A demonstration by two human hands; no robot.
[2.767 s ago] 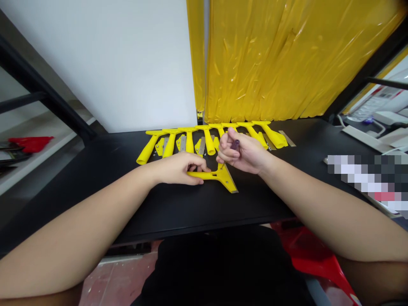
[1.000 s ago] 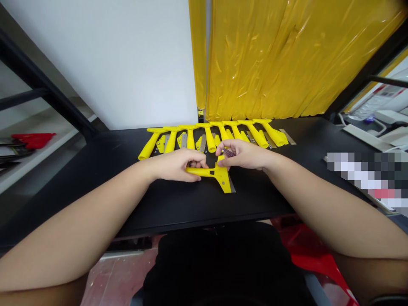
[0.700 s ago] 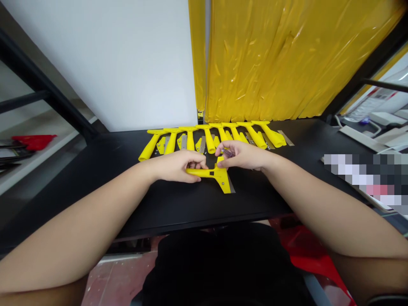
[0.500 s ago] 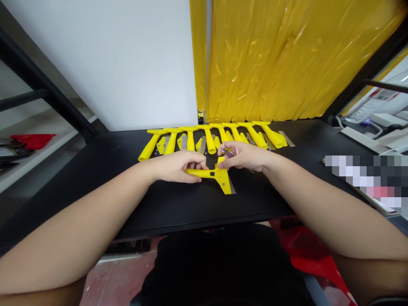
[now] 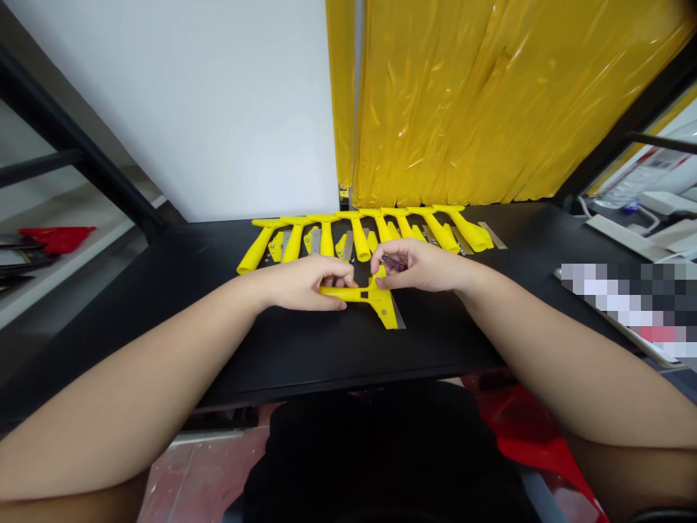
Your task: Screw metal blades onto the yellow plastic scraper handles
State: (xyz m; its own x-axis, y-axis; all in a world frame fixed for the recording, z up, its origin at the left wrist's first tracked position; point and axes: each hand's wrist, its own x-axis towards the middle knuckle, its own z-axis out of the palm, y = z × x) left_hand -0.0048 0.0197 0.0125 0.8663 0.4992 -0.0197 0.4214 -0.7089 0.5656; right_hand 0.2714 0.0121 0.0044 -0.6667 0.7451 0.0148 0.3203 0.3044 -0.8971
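Observation:
My left hand (image 5: 313, 283) is closed around the handle of a yellow scraper (image 5: 348, 293), which lies crosswise low over the black table. Its wide head points right, with a metal blade (image 5: 399, 315) along the far right edge and screws in its face. My right hand (image 5: 417, 265) is at the upper end of the head, fingers curled around a small purple-handled screwdriver (image 5: 393, 263); its shaft is hidden. Just beyond the hands, several yellow scraper handles (image 5: 361, 240) stand in a row, with yellow head plates (image 5: 276, 247), metal blades (image 5: 316, 242) and small screws between them.
The black table (image 5: 327, 356) has its front edge close to my body. A white panel (image 5: 245, 109) and a yellow plastic curtain (image 5: 446, 109) rise behind it. Black frame bars (image 5: 98, 152) flank both sides. A blurred-out flat item (image 5: 632, 305) lies at the right.
A screw now shows at the upper end of the scraper's head, where my right fingers were. My right hand has shifted slightly up, and the screwdriver has turned within it. The left grip is unchanged.

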